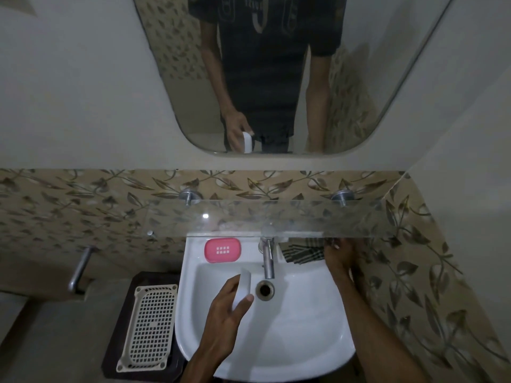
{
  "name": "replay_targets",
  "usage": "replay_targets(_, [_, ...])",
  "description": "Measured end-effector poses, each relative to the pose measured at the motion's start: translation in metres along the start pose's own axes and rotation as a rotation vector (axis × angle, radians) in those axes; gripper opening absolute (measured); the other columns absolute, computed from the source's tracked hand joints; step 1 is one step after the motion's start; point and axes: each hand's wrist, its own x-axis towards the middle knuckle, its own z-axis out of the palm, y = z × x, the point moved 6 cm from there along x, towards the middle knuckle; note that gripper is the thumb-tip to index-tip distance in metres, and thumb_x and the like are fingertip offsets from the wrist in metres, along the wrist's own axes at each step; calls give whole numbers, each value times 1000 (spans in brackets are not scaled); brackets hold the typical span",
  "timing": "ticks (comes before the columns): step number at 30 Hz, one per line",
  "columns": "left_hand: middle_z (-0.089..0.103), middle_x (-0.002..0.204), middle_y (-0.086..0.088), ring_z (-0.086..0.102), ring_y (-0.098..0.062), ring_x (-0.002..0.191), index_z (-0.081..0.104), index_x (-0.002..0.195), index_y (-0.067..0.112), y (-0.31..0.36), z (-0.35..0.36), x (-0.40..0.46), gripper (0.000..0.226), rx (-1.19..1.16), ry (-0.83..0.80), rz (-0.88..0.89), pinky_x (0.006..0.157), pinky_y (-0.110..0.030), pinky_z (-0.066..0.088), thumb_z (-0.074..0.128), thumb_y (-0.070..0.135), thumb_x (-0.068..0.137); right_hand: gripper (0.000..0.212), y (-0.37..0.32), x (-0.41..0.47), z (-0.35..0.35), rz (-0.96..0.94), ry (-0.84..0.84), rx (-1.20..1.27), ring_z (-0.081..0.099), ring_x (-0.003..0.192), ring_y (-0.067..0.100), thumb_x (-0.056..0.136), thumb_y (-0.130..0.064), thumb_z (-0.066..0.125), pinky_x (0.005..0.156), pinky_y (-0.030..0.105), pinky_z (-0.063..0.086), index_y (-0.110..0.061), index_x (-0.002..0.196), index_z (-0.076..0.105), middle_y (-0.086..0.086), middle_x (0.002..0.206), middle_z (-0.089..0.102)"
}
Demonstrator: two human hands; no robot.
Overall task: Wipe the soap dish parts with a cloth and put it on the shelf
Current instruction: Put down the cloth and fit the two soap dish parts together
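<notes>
My left hand (pixel 225 316) holds a white soap dish part (pixel 243 286) over the white basin, near the drain. A pink soap dish part (pixel 222 249) with a slotted middle lies on the sink's back ledge at the left. My right hand (pixel 340 254) rests on a dark checked cloth (pixel 302 251) on the ledge right of the tap, partly under the glass shelf (pixel 276 217). Whether its fingers grip the cloth I cannot tell.
A chrome tap (pixel 267 258) stands at the middle of the sink (pixel 290 341). A cream perforated tray (pixel 150 324) lies on a dark surface at the left. A metal bar (pixel 80 268) juts from the left wall. A mirror (pixel 276 78) hangs above.
</notes>
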Motion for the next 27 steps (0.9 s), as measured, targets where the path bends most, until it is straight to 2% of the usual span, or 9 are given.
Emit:
replay_targets(4, [66,138,16,61,-6,130,61,138,41,-5,2,3,44,50,-3,-11,110,-48,49,66,49,94,34,-8,-13,38,-267,-443,-399,63,121,42,90,10,66,104,43,51,7,124,69,27,123,71])
replay_targets(7, [64,139,18,61,-5,127,60,136,45,3,8,6,40,147,-21,41,107,-45,51,62,52,96,27,-16,-26,38,-333,-327,-482,68,113,39,89,4,68,95,43,55,3,115,75,22,115,75])
replay_targets(10, [55,147,18,62,-12,124,66,131,37,10,8,12,37,367,-37,140,103,-43,51,53,54,100,20,-12,-50,25,-158,-90,-290,70,104,38,92,-4,66,89,36,55,-7,107,78,17,109,77])
replay_targets(13, [52,151,2,60,-25,122,69,130,19,7,10,23,37,663,-103,252,104,-45,47,51,41,107,24,13,-102,58,294,-511,-26,76,92,34,95,-29,74,89,48,63,-10,110,75,15,98,79])
replay_targets(15, [54,148,-3,56,-24,127,66,136,19,6,17,26,37,802,-128,329,110,-43,41,48,36,108,36,14,-145,80,407,-829,89,79,92,31,93,-44,75,80,42,66,-14,112,77,16,99,81])
replay_targets(20, [54,152,-1,36,-12,149,71,121,22,-14,10,27,35,890,-160,308,125,-49,19,48,41,102,25,10,-174,104,458,-808,191,75,74,22,97,-31,63,69,34,60,-12,101,78,10,82,77])
replay_targets(22, [51,156,1,34,-7,151,72,114,23,-15,-4,23,32,789,-75,352,127,-50,16,59,47,97,22,12,-174,113,504,-793,182,71,68,21,95,-28,59,69,33,56,-12,93,74,7,75,74])
replay_targets(24, [47,159,4,35,-7,151,67,119,26,-13,-27,17,36,542,115,377,126,-35,19,73,45,89,19,14,-175,122,533,-785,209,70,76,24,95,-26,57,71,34,57,-12,95,71,11,84,74])
replay_targets(27, [49,154,8,44,-1,143,56,137,26,-37,-66,13,70,-64,382,23,119,-26,38,85,37,74,12,11,-173,134,563,-789,260,68,83,28,96,-23,57,69,34,58,-14,92,63,15,95,71])
